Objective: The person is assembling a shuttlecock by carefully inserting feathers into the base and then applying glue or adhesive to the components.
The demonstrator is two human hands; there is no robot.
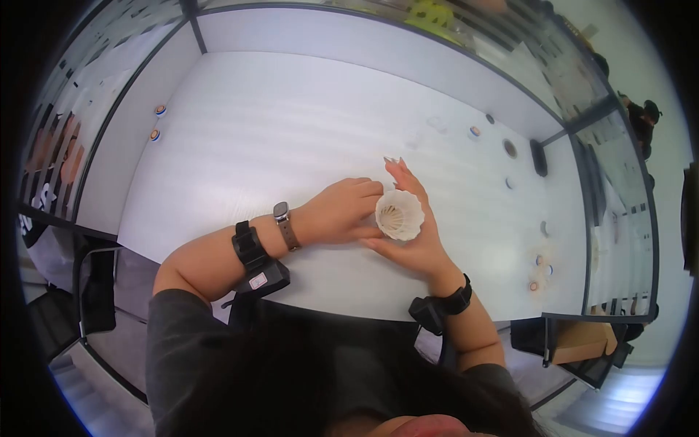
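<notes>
A white feather shuttlecock [400, 214] is between my two hands, above the near middle of the table. Its open skirt faces up toward me; the ribs show inside and the cork end is hidden. My left hand [348, 211] has its fingers curled against the shuttlecock's left side, with the fingertips partly hidden. My right hand [424, 247] cups it from the right, thumb stretched along the near side and fingers rising behind the skirt.
A white table [277, 124] has low partition walls [349, 36] at its back and sides. Small round stickers [160, 111] mark the left edge, and several more lie at the right. A black oblong object [539, 158] stands by the right wall. An open cardboard box [582, 344] sits below right.
</notes>
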